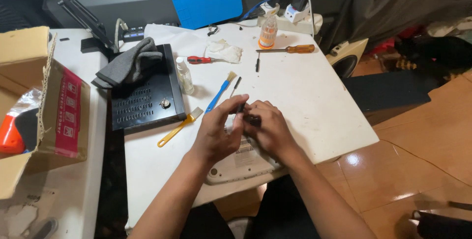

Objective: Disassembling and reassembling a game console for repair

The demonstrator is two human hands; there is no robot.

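Note:
My left hand (218, 130) and my right hand (268, 127) meet over the near edge of a white table (305, 96). Together they pinch a small black part (252, 119) between the fingertips. Under both hands lies a white flat device (236, 166), turned bottom up, with a label showing. Most of the black part is hidden by my fingers.
A blue-handled brush (220, 93) and a yellow-handled brush (178, 128) lie left of my hands. A black vented box (142, 104) carries a grey cloth (129, 63). Farther back lie a red screwdriver (199, 60), an orange screwdriver (290, 49), a small clear bottle (185, 76). An open cardboard box (39, 106) stands at left.

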